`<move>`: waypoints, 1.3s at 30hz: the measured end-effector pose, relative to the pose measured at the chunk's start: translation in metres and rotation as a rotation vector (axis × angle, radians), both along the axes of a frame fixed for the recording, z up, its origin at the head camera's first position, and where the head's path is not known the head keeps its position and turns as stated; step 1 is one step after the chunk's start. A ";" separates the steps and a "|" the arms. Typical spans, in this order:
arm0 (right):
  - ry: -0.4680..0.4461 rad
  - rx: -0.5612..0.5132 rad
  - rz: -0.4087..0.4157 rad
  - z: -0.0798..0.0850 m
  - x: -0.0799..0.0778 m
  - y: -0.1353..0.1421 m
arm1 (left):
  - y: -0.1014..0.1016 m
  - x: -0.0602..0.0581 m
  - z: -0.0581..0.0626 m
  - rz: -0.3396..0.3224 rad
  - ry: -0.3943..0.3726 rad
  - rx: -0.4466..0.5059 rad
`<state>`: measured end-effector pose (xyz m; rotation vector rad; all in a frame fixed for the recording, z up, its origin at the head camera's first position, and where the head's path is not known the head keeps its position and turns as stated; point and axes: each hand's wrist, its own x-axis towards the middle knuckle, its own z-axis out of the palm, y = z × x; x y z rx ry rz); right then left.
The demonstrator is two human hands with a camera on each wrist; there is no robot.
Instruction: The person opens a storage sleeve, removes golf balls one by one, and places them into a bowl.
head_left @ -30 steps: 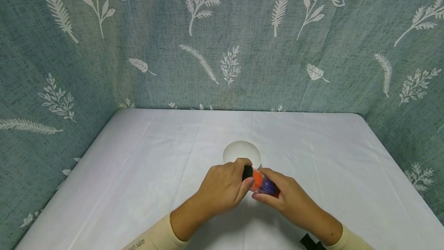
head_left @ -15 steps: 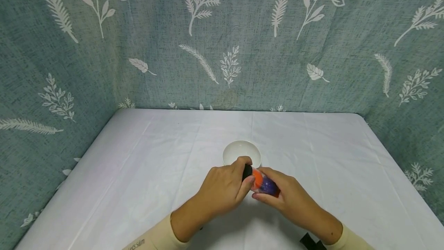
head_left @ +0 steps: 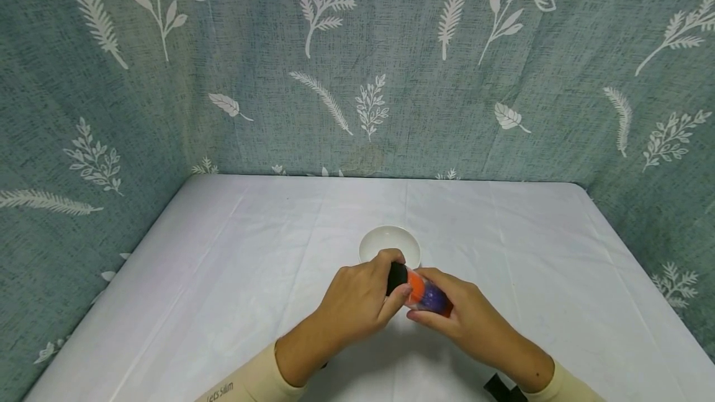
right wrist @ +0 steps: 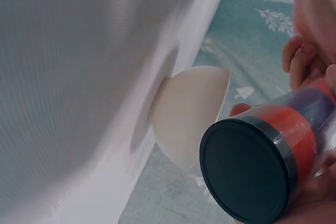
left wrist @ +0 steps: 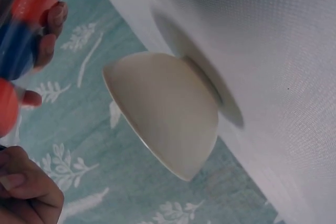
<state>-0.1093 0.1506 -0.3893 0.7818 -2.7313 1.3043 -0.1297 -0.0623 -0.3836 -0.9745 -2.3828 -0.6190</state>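
Observation:
A clear tube (head_left: 432, 298) with orange and purple-blue sections and black ends is held tilted between both hands in the head view. My left hand (head_left: 357, 296) grips its black cap (head_left: 396, 278), thumb on the near side and fingers over the top. My right hand (head_left: 475, 318) wraps round the other end of the tube. In the right wrist view its flat black base (right wrist: 244, 171) faces the camera. Just beyond the hands stands a white bowl (head_left: 385, 241), partly hidden by my left fingers in the head view.
The bowl sits upright on a table (head_left: 251, 253) covered in white cloth. A blue-green patterned curtain (head_left: 424, 116) rises behind it and along both sides. A dark item (head_left: 499, 388) shows beside the right sleeve at the bottom edge.
My left fingers have shifted slightly upward round the cap, and more of the black shows. The right hand and the bowl stay almost where they were.

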 end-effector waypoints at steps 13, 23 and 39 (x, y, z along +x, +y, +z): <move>0.031 0.032 -0.021 0.000 -0.002 0.002 | -0.002 -0.001 0.000 -0.033 -0.027 -0.011; 0.058 0.031 -0.024 -0.001 -0.005 0.004 | -0.006 -0.002 0.003 -0.057 -0.024 0.012; 0.040 0.008 -0.041 -0.004 -0.013 0.011 | -0.012 -0.009 0.008 -0.041 -0.005 -0.044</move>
